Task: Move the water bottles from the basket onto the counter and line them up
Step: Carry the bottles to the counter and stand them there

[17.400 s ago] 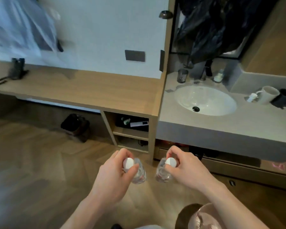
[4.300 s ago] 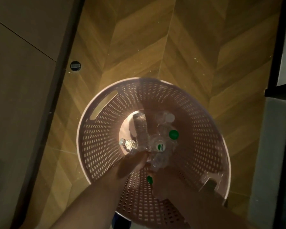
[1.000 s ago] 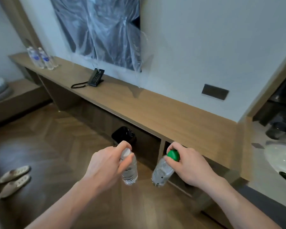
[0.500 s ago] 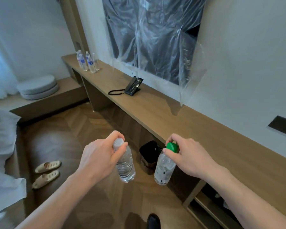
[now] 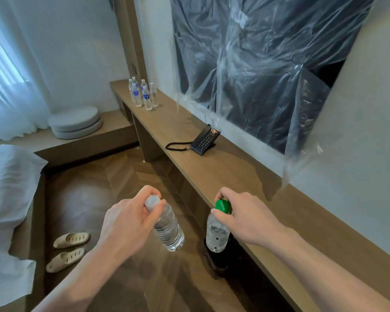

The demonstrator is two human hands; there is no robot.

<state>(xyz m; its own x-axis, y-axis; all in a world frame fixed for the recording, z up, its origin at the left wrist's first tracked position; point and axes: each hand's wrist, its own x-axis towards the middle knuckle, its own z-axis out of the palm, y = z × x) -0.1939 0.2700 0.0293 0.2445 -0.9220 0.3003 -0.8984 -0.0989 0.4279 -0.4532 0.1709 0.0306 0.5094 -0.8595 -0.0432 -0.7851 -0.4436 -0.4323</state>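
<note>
Water bottles, two clear plastic ones, hang over the floor beside the long wooden counter point(image 5: 223, 176); the left hand point(image 5: 126, 224) pinches the white-capped bottle point(image 5: 167, 228) by its neck, tilted; the right hand point(image 5: 241, 215) grips the green-capped bottle point(image 5: 217, 230) at its cap; held only at the top, either could slip or swing; five placed bottles point(image 5: 142, 94) stand far off.
</note>
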